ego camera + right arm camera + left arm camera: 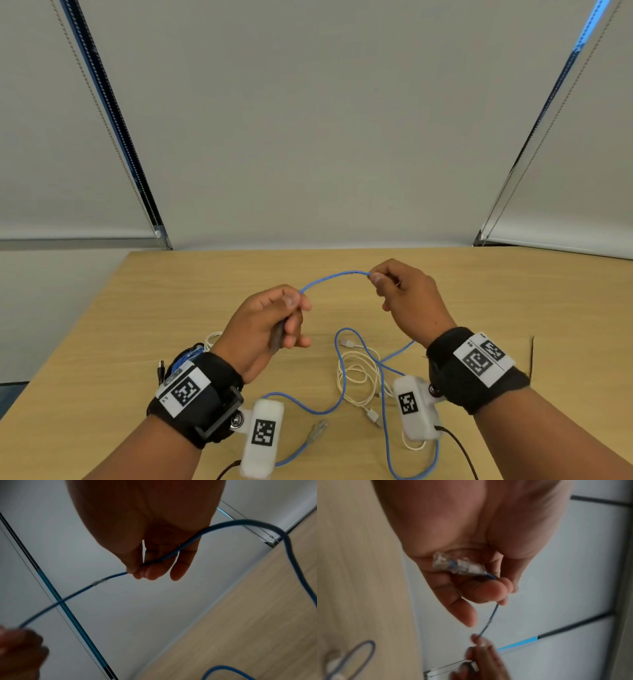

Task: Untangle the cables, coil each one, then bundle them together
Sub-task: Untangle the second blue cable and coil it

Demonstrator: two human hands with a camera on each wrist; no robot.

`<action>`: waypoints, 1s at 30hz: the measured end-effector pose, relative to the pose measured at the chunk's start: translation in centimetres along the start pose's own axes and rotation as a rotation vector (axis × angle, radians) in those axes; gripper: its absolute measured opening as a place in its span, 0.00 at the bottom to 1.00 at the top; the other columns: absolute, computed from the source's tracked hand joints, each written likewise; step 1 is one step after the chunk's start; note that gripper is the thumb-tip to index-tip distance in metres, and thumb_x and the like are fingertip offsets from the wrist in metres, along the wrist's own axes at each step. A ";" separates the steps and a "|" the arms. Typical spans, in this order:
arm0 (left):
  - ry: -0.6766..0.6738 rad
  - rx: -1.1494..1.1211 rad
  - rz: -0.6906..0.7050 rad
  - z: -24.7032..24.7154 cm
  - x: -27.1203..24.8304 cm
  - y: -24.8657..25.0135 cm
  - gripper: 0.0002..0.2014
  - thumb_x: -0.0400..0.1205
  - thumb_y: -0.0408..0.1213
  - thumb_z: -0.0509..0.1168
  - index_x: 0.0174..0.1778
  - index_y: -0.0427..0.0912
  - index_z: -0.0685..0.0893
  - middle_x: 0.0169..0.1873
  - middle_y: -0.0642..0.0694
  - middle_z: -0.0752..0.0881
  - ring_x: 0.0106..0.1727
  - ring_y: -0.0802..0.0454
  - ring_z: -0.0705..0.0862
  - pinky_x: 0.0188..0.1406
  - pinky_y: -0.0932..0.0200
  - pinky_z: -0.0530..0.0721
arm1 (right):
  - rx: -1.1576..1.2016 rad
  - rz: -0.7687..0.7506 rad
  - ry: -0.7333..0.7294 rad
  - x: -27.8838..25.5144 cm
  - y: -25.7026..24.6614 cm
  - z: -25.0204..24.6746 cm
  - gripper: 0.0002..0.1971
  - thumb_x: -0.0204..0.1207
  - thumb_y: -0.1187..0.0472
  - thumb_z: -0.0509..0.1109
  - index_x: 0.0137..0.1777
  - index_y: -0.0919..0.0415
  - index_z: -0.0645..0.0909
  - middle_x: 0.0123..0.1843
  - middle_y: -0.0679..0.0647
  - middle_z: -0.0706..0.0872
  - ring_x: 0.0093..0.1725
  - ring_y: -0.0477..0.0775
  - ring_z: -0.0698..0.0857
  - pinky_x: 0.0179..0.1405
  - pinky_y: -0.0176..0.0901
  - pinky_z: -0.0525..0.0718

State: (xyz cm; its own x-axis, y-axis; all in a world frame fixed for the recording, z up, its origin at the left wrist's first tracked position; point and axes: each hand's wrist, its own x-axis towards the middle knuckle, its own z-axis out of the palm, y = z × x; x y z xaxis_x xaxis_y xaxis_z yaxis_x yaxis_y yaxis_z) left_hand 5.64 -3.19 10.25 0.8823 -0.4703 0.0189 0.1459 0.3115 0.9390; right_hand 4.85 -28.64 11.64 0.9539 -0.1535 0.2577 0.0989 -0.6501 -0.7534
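The blue cable (334,275) arches above the table (513,301) between your hands: your left hand (265,323) curls around its clear plug (457,566), your right hand (404,298) pinches it farther along. Its slack crosses the white cable (356,377) near you.

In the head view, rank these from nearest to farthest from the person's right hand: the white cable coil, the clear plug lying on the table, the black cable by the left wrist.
From the right hand:
1. white cable coil, just below it, toward the person.
2. clear plug, lower and leftward, near the table's front.
3. black cable, far left, beside the left wrist.
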 end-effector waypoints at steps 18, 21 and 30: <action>0.558 0.171 0.270 1.4 2.8 0.9 0.13 0.91 0.35 0.56 0.60 0.40 0.86 0.62 0.47 0.89 0.66 0.53 0.87 0.64 0.47 0.85 | -0.250 -0.319 -0.513 -5.5 -3.8 4.3 0.09 0.87 0.49 0.60 0.58 0.51 0.79 0.37 0.46 0.83 0.42 0.56 0.81 0.44 0.51 0.79; 0.326 0.629 0.249 2.0 2.3 -0.8 0.13 0.90 0.33 0.58 0.56 0.41 0.89 0.52 0.57 0.91 0.56 0.62 0.87 0.59 0.56 0.82 | -0.265 -0.356 -0.388 -4.5 -5.6 2.6 0.09 0.85 0.48 0.64 0.49 0.50 0.82 0.40 0.48 0.87 0.42 0.54 0.83 0.43 0.56 0.83; -0.024 0.202 0.005 3.2 0.5 0.6 0.18 0.85 0.43 0.58 0.40 0.32 0.83 0.21 0.43 0.73 0.25 0.44 0.78 0.54 0.36 0.85 | 0.118 -0.259 -0.266 -2.0 -5.4 0.5 0.02 0.84 0.59 0.70 0.49 0.53 0.83 0.52 0.45 0.90 0.47 0.46 0.88 0.52 0.50 0.86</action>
State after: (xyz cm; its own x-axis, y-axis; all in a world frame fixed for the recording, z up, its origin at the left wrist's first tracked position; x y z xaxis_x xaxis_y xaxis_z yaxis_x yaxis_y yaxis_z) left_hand 4.77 -5.87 11.93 0.8716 -0.4893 0.0296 0.0466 0.1428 0.9887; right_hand 2.55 -24.43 14.88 0.9316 0.2129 0.2945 0.3634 -0.5498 -0.7521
